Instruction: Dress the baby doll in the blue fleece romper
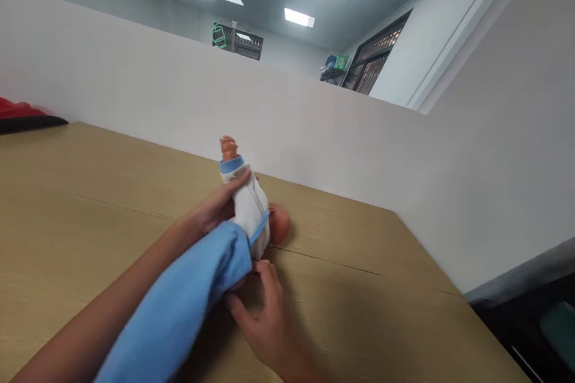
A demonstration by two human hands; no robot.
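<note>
A baby doll (251,206) in a white top with blue trim lies tilted over the table. Its reddish-brown head (279,224) points right, and one small arm (229,148) sticks up from a blue cuff. Light blue fabric (175,296), apparently the doll's trousers, stretches from its waist toward me at the lower left. My left hand (224,200) is closed around the raised sleeve and the side of the top. Below the waist, my right hand (265,311) has thumb and fingers curled at the edge of the doll's clothing; what lies between the fingertips is partly hidden.
The brown wooden table (336,299) has a seam across it. A low white partition wall (314,137) rises behind its far edge. Red material (20,110) with a black edge is at far left. A dark object (534,317) stands beyond the right edge.
</note>
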